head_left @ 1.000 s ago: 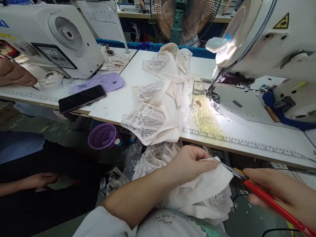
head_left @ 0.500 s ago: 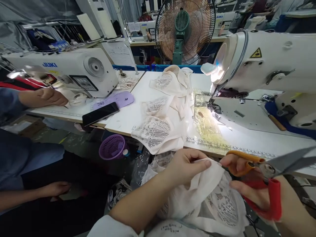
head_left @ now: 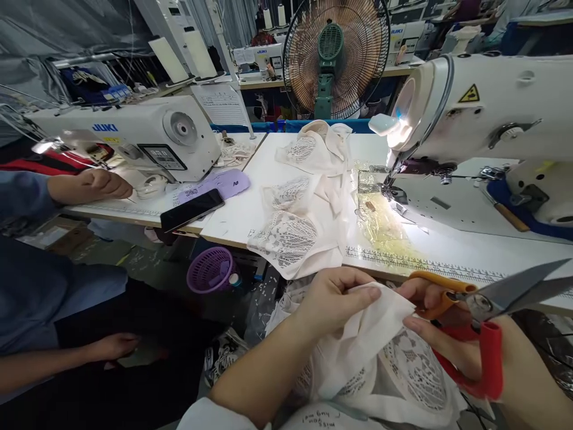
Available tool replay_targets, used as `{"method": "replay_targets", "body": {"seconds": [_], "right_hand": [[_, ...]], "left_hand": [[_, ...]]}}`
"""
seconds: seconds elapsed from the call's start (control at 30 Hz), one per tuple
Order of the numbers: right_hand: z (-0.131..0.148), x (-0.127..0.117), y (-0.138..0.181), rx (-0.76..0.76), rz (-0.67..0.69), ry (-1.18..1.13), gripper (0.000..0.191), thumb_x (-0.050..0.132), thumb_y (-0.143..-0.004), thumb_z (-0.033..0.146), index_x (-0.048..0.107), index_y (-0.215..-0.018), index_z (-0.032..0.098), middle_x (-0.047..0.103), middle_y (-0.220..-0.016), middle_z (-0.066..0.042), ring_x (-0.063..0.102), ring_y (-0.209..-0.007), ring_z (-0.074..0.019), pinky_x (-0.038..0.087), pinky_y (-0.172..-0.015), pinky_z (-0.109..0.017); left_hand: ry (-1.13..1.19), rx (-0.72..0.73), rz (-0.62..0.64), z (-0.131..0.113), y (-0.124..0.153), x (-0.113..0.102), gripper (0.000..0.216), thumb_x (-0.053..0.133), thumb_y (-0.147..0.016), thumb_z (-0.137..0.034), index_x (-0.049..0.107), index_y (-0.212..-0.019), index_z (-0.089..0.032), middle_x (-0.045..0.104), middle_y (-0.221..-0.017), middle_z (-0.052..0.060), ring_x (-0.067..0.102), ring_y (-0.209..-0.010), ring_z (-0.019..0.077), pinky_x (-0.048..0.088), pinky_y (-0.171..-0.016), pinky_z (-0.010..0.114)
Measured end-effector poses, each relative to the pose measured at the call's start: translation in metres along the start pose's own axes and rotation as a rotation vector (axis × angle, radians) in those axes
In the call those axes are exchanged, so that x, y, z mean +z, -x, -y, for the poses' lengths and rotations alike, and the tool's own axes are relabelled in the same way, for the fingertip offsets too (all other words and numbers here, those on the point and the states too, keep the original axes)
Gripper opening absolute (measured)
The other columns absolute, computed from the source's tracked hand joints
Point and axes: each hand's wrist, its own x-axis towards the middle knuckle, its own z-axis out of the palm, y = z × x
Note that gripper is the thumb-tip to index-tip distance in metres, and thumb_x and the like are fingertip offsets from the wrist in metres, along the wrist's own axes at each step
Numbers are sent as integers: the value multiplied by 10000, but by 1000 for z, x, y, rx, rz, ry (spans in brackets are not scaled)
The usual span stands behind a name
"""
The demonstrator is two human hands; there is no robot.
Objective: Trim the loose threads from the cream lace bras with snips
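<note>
Left hand (head_left: 333,298): pinches one white lace garment piece (head_left: 380,352).
Right hand (head_left: 452,346): grips one pair of scissors (head_left: 487,304) and touches the fabric edge.
Scissors: blades parted, long axis pointing right, away from the grip.

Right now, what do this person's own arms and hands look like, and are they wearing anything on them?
Both hands are bare: the left hand and right hand show no gloves, rings or watch. The left forearm is bare up to a white sleeve at the elbow. The right arm's sleeve is out of view.

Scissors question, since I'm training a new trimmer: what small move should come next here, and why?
Probably swing the scissors back toward the white fabric: the right hand holds them with blades pointing away, while both hands pinch the fabric's edge, the left hand from the other side.
</note>
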Motion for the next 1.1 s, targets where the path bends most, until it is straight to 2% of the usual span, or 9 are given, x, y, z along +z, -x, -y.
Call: {"method": "replay_targets", "body": {"seconds": [0.07,0.1,0.27,0.4,0.53,0.77,0.93,1.1], "right_hand": [[5,4,1,-13,-7,-2,210,693,-815,344,522,-766,233,650,-848,-11,636,-703,-161,553,-571,-189],[6,6,2,-16,-27,-15,181,697,-814,335,551,-778,234,654,-858,-13,640,-733,-168,561,-605,-199],[6,10,9,37,-79,-162,121,749,-770,321,673,-842,261,686,-869,-11,672,-805,-205,589,-655,-227],[4,13,14,49,-54,-153,124,765,-748,332,705,-826,257,692,-833,-21,684,-773,-205,596,-632,-202],[-3,16,18,46,-108,-166,130,754,-758,347,697,-821,250,691,-863,-31,681,-800,-212,595,-647,-203],[-9,11,20,-1,18,-162,67,705,-819,272,655,-857,249,668,-821,-19,634,-635,-170,533,-482,-199],[-2,14,21,-45,-55,-132,65,690,-832,281,636,-856,253,657,-891,-25,647,-757,-186,546,-552,-209],[4,17,23,-44,-89,-116,101,695,-824,313,651,-848,225,682,-947,-59,668,-847,-214,593,-681,-250]], "left_hand": [[-44,-41,-1,2,2,-2,375,732,-673,-490,676,-761,-130,511,-517,-36,358,-365,44,252,-368,201],[-45,-39,-3,2,2,-3,373,731,-675,-489,674,-760,-130,510,-518,-36,354,-367,44,248,-369,202],[48,109,27,2,3,-1,317,779,-633,-414,659,-658,-122,607,-659,17,519,-632,94,411,-611,223],[43,130,29,2,4,1,307,777,-621,-405,664,-638,-120,599,-648,27,507,-645,109,394,-622,241],[80,89,9,7,4,2,300,767,-620,-402,664,-651,-121,589,-651,24,490,-639,105,375,-620,243],[65,72,14,13,2,6,315,771,-595,-405,635,-662,-129,549,-635,-3,446,-604,85,333,-604,245],[74,139,8,16,3,6,371,788,-573,-454,635,-658,-126,557,-633,-2,453,-608,86,337,-605,244],[129,120,3,16,8,4,414,822,-528,-468,642,-639,-112,562,-610,-2,457,-577,77,344,-580,235]]}}
